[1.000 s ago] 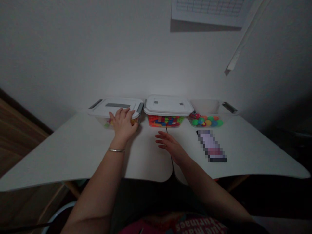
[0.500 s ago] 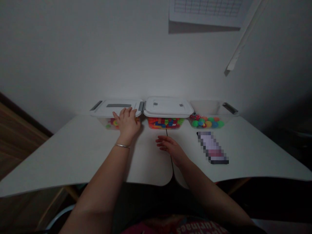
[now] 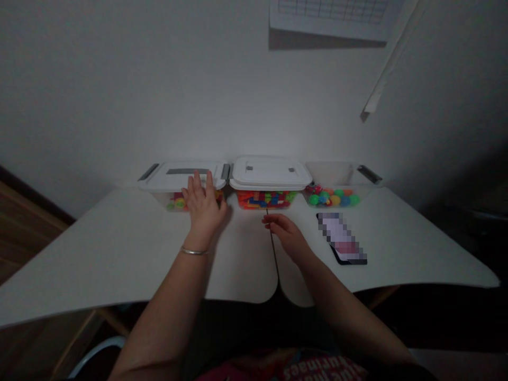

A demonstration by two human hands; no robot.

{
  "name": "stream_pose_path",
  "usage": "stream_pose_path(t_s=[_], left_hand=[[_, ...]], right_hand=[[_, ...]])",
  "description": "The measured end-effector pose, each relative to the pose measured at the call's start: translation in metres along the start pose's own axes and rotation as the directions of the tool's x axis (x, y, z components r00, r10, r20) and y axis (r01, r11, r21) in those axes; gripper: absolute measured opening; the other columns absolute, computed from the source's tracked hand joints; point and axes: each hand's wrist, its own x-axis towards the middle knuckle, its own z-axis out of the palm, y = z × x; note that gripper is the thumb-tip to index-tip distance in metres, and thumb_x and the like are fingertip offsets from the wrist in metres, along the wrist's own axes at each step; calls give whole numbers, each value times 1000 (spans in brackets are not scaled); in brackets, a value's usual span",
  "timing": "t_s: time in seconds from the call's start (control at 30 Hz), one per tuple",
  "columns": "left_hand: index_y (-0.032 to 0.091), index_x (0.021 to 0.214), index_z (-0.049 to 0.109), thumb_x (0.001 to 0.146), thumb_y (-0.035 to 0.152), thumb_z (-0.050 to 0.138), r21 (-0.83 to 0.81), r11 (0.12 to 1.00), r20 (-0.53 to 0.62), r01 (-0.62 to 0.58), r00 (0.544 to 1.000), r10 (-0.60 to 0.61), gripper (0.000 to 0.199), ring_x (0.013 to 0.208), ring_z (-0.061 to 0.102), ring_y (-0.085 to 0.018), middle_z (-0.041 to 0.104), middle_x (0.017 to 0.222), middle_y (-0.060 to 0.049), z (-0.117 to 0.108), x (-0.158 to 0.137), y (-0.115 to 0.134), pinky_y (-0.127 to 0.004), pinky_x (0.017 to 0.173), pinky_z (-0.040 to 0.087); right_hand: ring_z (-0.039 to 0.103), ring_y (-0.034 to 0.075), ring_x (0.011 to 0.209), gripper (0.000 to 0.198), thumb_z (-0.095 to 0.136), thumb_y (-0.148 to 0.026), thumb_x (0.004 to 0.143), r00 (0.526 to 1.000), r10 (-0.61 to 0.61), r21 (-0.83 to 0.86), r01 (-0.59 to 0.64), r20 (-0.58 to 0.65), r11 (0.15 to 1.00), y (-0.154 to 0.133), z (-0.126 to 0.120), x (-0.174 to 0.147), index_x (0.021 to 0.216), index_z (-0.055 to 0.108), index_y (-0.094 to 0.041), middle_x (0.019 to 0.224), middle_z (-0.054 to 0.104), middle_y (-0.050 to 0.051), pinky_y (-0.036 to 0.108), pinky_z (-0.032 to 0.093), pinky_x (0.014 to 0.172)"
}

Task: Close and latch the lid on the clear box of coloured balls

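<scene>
My left hand [image 3: 204, 205], with a bracelet [image 3: 194, 251] at its wrist, is open with fingers spread in front of the left storage box [image 3: 164, 200]. Its fingertips overlap the front of the white lid [image 3: 186, 180]; whether they touch it I cannot tell. Colourful toy pieces show through the box wall. My right hand [image 3: 288, 235] hovers open and empty over the table, fingers pointing left. Just beyond it stands the middle box [image 3: 268, 199], full of bright plastic blocks, under a white lid [image 3: 272, 172].
A third, lidless clear box [image 3: 365, 193] with coloured balls [image 3: 335, 198] stands at the right. A phone [image 3: 341, 238] lies on the white table [image 3: 119, 264], right of my right hand. Behind is a wall with a paper sheet [image 3: 329, 18]. A seam divides the two tabletops.
My left hand has drawn back a little and its fingers have straightened. The right hand has moved slightly right. The whole view has shifted a little.
</scene>
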Motion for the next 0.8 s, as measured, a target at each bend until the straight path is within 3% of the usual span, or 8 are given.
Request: stream_pose_path(t_s=[0.1, 0.17, 0.23, 0.3, 0.43, 0.57, 0.7, 0.8], left_hand=[[7, 154, 39, 81, 21, 54, 39, 999, -7, -38, 999, 38, 75, 152, 27, -38, 32, 162, -25, -4, -23, 17, -59, 126, 8], [11, 150, 47, 83, 21, 52, 88, 992, 31, -93, 995, 91, 68, 144, 42, -37, 44, 156, -22, -2, -38, 25, -59, 125, 10], [14, 145, 54, 86, 24, 51, 137, 979, 118, -153, 984, 137, 60, 135, 51, -37, 57, 145, -20, 4, -49, 28, -61, 124, 13], [14, 142, 58, 89, 29, 50, 204, 964, 199, -172, 971, 132, 56, 130, 54, -39, 65, 134, -20, 12, -56, 25, -64, 122, 16], [13, 141, 59, 93, 39, 48, 304, 938, 313, -163, 948, 63, 56, 131, 53, -42, 61, 141, -22, 24, -61, 14, -66, 118, 23], [7, 145, 54, 97, 44, 42, 328, 934, 380, -139, 925, 4, 62, 147, 35, -44, 48, 154, -22, 28, -62, 9, -63, 119, 23], [5, 148, 50, 98, 42, 39, 299, 948, 432, -111, 901, -31, 63, 148, 36, -41, 46, 156, -22, 35, -64, 10, -59, 119, 28], [3, 150, 47, 97, 39, 40, 287, 952, 442, -102, 896, -37, 63, 146, 41, -40, 45, 156, -24, 40, -66, 9, -55, 118, 32]], right_hand=[[64, 25, 106, 26, 56, -35, 84, 972, -218, -262, 189, -86, 946, -10, -20, 4, 105, 69, -27, 116, 71, 8, 46, 49, 96], [61, 27, 114, 29, 52, -32, 87, 914, -384, -463, 286, -132, 839, -18, -34, 10, 111, 68, -27, 120, 69, 10, 47, 48, 100], [59, 28, 118, 35, 47, -29, 88, 846, -501, -650, 278, -184, 707, -23, -48, 18, 117, 66, -23, 122, 69, 13, 49, 44, 106], [56, 30, 123, 42, 45, -27, 88, 797, -557, -792, 178, -232, 584, -26, -60, 28, 124, 64, -15, 127, 67, 18, 50, 38, 112], [44, 34, 138, 54, 48, -27, 88, 765, -561, -910, -78, -316, 406, -20, -81, 48, 137, 55, -6, 145, 55, 22, 52, 30, 117], [36, 39, 144, 59, 47, -26, 88, 790, -516, -933, -193, -331, 303, -6, -98, 67, 142, 50, -5, 150, 50, 25, 61, 27, 116], [41, 40, 139, 51, 48, -25, 86, 816, -485, -947, -235, -314, 218, 2, -110, 79, 131, 59, -4, 135, 61, 27, 63, 26, 114], [55, 37, 121, 39, 43, -21, 88, 823, -465, -946, -287, -325, 153, 0, -116, 84, 113, 69, -6, 115, 70, 26, 59, 28, 111]])
